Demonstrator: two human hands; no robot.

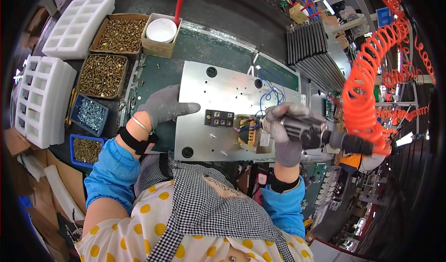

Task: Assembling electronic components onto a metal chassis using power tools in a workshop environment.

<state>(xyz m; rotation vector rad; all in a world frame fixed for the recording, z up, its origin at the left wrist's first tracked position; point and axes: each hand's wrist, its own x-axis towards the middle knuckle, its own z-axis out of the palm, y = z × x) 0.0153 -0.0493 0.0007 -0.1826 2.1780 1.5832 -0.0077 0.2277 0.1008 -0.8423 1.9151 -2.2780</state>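
Note:
A silvery metal plate [197, 87] with holes and round black feet or grommets lies in front of me on the bench. My left hand [165, 106], in a grey glove, grips its left edge, thumb on top and the other fingers partly hidden. On the plate sit a black terminal block [219, 118] and, to its right, a yellow-wrapped transformer-like part [252, 138] with wires. My gloved right hand [284, 134] is wrapped around a black air screwdriver [304, 131] held sideways over the plate's right part. Its tip points left, near the transformer-like part; contact cannot be made out.
Cartons of brass-coloured fasteners [102, 76] and blue bins of small hardware [89, 115] stand at the left, beside white foam trays [44, 101]. A white bowl [161, 30] sits in a box. An orange coiled hose [360, 94] hangs right; dark panels [309, 43] stand behind.

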